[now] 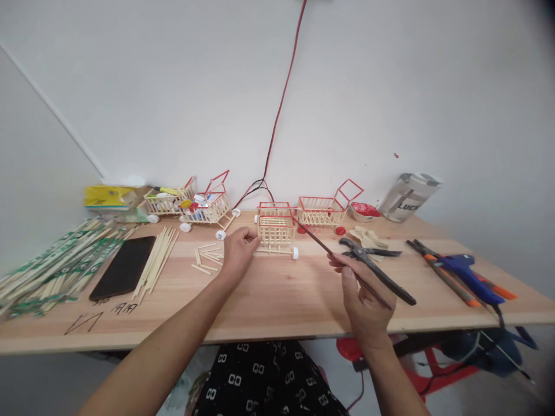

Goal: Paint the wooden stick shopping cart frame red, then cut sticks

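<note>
While gripping a thin dark brush (pixel 316 238) in the right hand (pixel 368 303), wrapping fingers (pixel 352 263) closed round the shaft and aiming the tip far-left. Meeting, or nearly meeting, the right side of the middle cart's (pixel 276 237) red rim with that tip; too small to tell contact. Resting the left hand (pixel 238 248) at the cart's left side, curling fingers almost together there; cannot tell whether pinching a stick or only touching.

Seeing that cart at mid desk (pixel 299 300), toward the far edge, built of pale sticks, showing a white wheel (pixel 295 253) at near right. Spotting a second cart (pixel 318 212) just right of it, raising a red handle (pixel 350 189). Noting farther right a bowl (pixel 365 211) of red paint, then a tilted can (pixel 410 196) against the wall.

Logging black pliers (pixel 377 268) just beyond the right hand, crumpled pale scraps (pixel 367 237) behind them, a blue glue gun (pixel 470 274) at far right.

Going left: showing short cut sticks (pixel 209 254) near the left hand, longer bare sticks (pixel 158 260) beside a dark phone (pixel 124 268), green-and-white wrapped chopsticks (pixel 52 260) at the left edge. Finding two filled carts (pixel 206 212) far left, plus a yellow packet (pixel 108 197) behind the chopsticks.
</note>
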